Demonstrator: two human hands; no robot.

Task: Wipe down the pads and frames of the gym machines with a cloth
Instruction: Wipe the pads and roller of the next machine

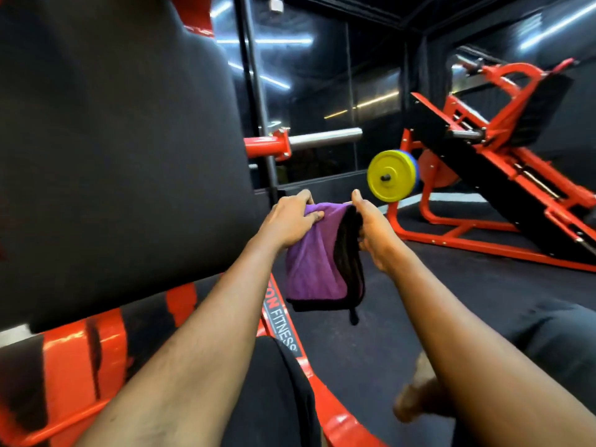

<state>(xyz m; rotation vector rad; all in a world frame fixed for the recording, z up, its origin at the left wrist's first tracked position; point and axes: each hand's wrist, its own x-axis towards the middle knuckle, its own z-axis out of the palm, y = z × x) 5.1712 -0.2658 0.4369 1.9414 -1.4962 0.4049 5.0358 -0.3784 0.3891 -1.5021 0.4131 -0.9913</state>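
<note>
A purple cloth [314, 259] with a black edge hangs folded in the air at the middle of the view. My left hand [290, 221] pinches its top left corner and my right hand [374, 230] grips its top right edge. Both arms are stretched forward. A large black pad [113, 150] of the nearest machine fills the left of the view, just left of the cloth, not touching it. Below the pad runs the machine's red frame [80, 366], with a black strip lettered FITNESS.
A red leg-press machine [503, 175] stands at the right with a yellow weight plate [392, 175] on its peg. A red bracket with a steel peg [322, 138] juts out past the pad. Black rubber floor [435, 279] lies between the machines. My knees and a foot show below.
</note>
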